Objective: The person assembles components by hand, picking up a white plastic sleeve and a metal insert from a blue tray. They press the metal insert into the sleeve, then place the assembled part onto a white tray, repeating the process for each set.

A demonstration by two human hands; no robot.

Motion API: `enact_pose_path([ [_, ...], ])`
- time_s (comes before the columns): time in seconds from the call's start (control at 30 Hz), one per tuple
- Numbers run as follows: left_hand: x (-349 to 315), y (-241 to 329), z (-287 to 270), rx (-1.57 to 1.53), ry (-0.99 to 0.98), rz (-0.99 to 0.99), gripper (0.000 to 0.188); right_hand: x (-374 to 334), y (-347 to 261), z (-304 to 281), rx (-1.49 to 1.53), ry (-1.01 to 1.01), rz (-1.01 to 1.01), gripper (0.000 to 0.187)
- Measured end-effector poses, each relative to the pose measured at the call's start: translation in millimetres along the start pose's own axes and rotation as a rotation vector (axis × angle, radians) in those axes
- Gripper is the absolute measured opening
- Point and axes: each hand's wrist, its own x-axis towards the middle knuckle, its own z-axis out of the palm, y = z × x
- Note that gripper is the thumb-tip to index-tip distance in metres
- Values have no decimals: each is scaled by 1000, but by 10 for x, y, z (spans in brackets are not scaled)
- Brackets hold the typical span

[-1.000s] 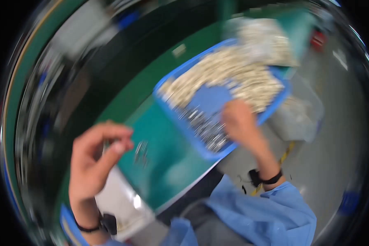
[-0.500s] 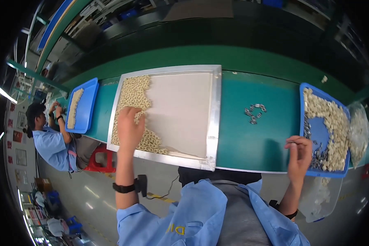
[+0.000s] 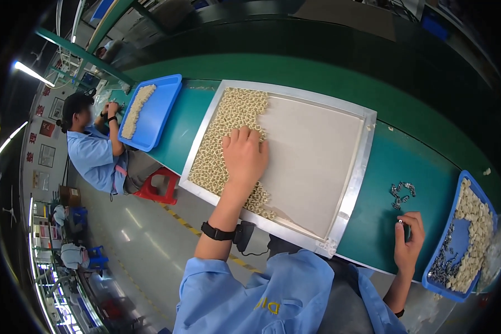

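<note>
A co-worker in a light-blue shirt and dark cap [image 3: 94, 153] was well to the left of a square silver metal frame [image 3: 350, 181] with a pale flat base, near a red plastic stool [image 3: 150, 192]. Just left of the frame, a shallow blue plastic tray [image 3: 160, 114] held a strip of cream pieces [image 3: 137, 111]. Inside the frame's left part, small cream ring-shaped pieces [image 3: 209, 156] lay packed in a layer. The person's left hand [image 3: 245, 158] lay palm down over that layer's right edge, fingers slightly bent and close together, thumb apart, the pieces beneath and beside the fingertips; whether they gripped one could not be told. Right of the frame, loose shiny metal pieces [image 3: 402, 193] lay on a green tabletop [image 3: 367, 228], just beyond the fingertips of the right hand [image 3: 409, 242], which pinched a small silvery piece [image 3: 400, 221] between thumb and finger. Farther right of the frame stood a blue rectangular plastic bin [image 3: 460, 236] of cream and dark metallic pieces, beside a clear plastic bag [image 3: 496, 245].
</note>
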Motion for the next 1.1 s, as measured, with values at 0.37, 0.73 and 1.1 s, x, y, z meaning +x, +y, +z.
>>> enact_pose_path([
  [0.37,-473,487,-561,-934,-81,-112,20,-178,96,198,328,48,328,8],
  [0.73,-927,1363,-706,-1510,-273,-13,30,13,-647,11,633,-104,88,19],
  [1.1,-1074,1824,-684,-1852,-509,49,26,-258,-633,202,301,149,-80,19],
])
